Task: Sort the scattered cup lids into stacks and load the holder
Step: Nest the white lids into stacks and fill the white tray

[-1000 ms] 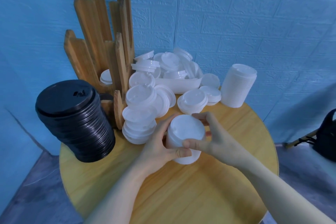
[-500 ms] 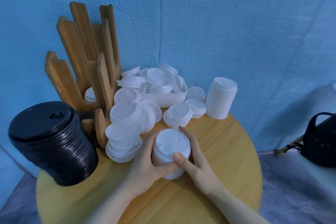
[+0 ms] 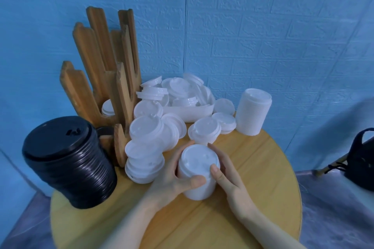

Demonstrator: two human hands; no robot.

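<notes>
Lid stack [image 3: 197, 170] | upright, axis vertical | both hands gripping sides

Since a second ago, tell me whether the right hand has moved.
Yes. The right hand closed in onto the short white lid stack, fingers now against its side.

Head view — downward, close over table [image 3: 263, 168]

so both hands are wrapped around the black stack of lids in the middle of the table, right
Not quite. In the head view, the left hand and right hand are wrapped around a white stack of lids in the middle of the table. The black stack stands untouched at the table's left edge.
</notes>
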